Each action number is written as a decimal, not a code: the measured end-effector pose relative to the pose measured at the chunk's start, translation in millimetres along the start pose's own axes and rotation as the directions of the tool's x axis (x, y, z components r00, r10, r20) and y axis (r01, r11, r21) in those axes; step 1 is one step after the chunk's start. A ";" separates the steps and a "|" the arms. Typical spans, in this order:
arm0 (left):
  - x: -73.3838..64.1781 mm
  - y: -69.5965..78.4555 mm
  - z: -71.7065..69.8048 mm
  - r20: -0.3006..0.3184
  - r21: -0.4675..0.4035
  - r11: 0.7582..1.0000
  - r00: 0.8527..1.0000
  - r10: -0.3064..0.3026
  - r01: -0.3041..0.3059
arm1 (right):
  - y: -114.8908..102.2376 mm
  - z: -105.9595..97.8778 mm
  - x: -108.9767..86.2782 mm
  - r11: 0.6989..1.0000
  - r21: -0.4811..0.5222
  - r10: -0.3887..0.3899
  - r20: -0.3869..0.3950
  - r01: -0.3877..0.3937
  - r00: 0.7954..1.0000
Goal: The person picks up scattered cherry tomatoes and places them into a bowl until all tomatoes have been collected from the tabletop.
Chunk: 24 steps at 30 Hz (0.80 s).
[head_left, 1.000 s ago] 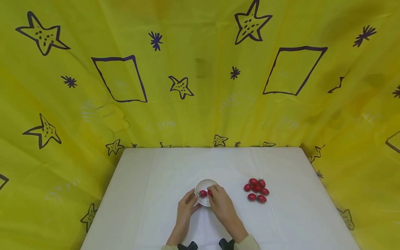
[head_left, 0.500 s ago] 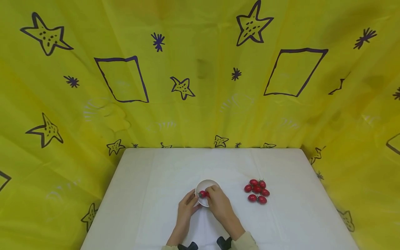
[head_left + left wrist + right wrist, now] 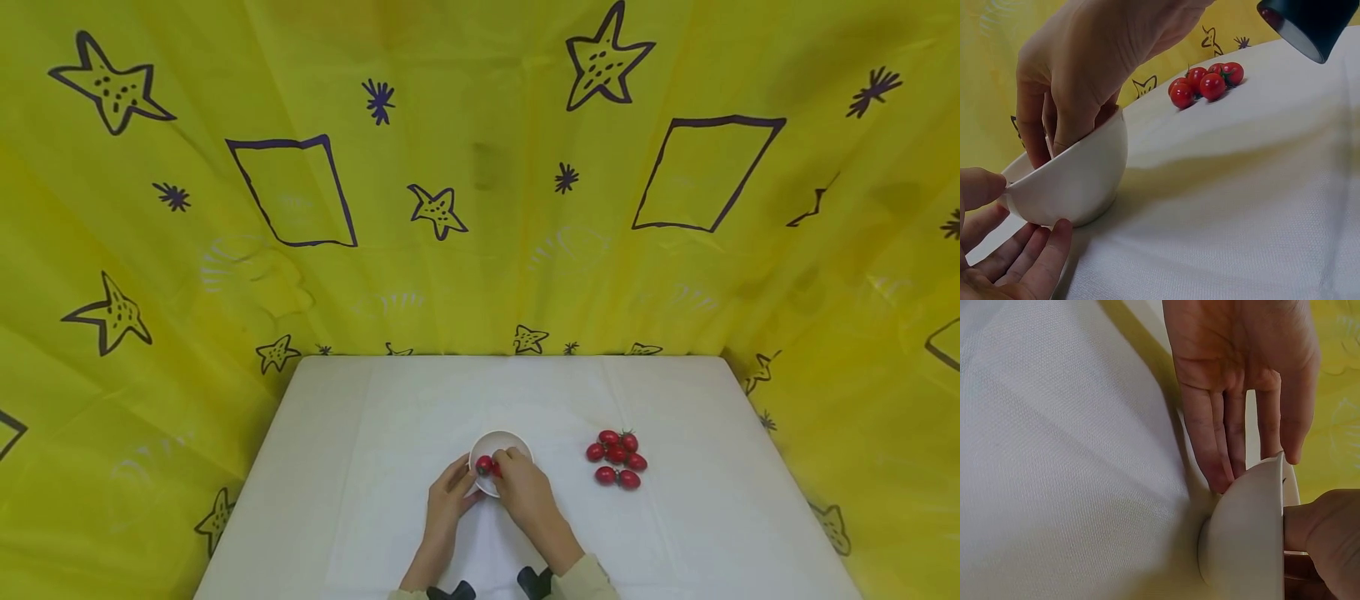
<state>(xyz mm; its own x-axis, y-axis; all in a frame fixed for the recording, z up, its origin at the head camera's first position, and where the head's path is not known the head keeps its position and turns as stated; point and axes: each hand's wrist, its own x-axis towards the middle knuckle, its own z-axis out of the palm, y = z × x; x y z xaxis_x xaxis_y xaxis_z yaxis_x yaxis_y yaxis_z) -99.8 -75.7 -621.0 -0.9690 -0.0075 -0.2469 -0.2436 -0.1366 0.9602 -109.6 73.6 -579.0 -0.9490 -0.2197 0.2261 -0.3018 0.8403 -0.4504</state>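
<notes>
In the head view a small white bowl [image 3: 495,442] stands on the white table. My left hand [image 3: 448,493] holds its left side, thumb at the rim and fingertips against the lower outside wall, as the left wrist view shows. A red cherry tomato [image 3: 484,465] with a green stem end lies inside the bowl. My right hand [image 3: 528,493] reaches over the near right rim and pinches a second cherry tomato [image 3: 497,471] beside the first. Its fingertips are hidden behind the bowl wall [image 3: 1075,181] in the left wrist view.
Several red cherry tomatoes [image 3: 615,454], some with green stems, lie in a cluster on the white-covered table [image 3: 405,392] right of the bowl. A yellow curtain [image 3: 480,275] with drawn stars surrounds the table's back and sides. Dark wrist-camera housings [image 3: 536,582] sit near the sleeves.
My right hand has shifted slightly left inside the bowl with the cherry tomato it pinches. The other cherry tomato there has turned a little, and my left hand stays on the bowl.
</notes>
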 end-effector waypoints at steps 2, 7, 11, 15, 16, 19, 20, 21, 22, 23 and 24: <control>0.5 -0.2 0.3 0.000 0.005 1.000 1.000 0.000 0.000 | -1.0 0.2 0.5 1.000 0.007 0.015 0.020 -0.015 1.000; 1.1 -1.2 0.1 0.000 0.010 1.000 1.000 0.001 -0.001 | -2.2 1.4 2.0 0.999 0.011 0.046 0.056 -0.046 0.997; 0.8 -1.6 -0.4 0.002 0.007 1.000 1.000 0.000 0.000 | -2.1 1.7 2.1 0.999 0.005 0.042 0.055 -0.043 0.998; 0.2 -1.2 -0.6 0.006 0.005 1.000 1.000 0.000 0.000 | -2.0 1.5 2.0 0.999 0.005 0.042 0.057 -0.042 0.997; 0.1 -1.3 -0.7 0.007 0.005 1.000 1.000 0.002 -0.002 | -2.0 1.4 2.0 0.999 0.007 0.043 0.059 -0.043 0.997; 0.0 -0.8 -0.5 0.006 0.000 1.000 1.000 -0.001 0.001 | -2.1 0.9 2.2 0.999 0.019 0.049 0.061 -0.051 0.997; 0.2 -1.1 -0.6 0.005 0.001 1.000 1.000 -0.001 0.001 | -2.1 0.8 2.4 0.998 0.023 0.050 0.061 -0.052 0.997; 0.5 -1.4 -0.6 0.004 0.002 1.000 1.000 -0.001 0.001 | -2.0 0.8 2.5 0.998 0.029 0.051 0.061 -0.053 0.997; 1.0 -1.7 -0.6 0.002 0.001 1.000 1.000 0.000 0.000 | -1.9 0.8 2.7 0.998 0.034 0.050 0.059 -0.052 0.997; 1.5 -1.8 -0.6 0.000 -0.001 1.000 1.000 -0.001 0.001 | -1.8 0.8 2.9 0.998 0.039 0.048 0.056 -0.050 0.997; 2.1 -2.1 -0.6 -0.001 -0.002 1.000 1.000 -0.001 0.001 | -1.5 0.6 3.2 0.998 0.042 0.044 0.052 -0.046 0.998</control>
<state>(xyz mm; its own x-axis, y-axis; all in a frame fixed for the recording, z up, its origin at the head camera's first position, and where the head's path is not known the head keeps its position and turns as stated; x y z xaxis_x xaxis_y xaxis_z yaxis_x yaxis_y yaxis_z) -101.3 -76.1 -623.6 -0.9689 -0.0080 -0.2475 -0.2440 -0.1386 0.9598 -112.2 71.3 -578.1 -0.9648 -0.2078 0.1609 -0.2611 0.8280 -0.4962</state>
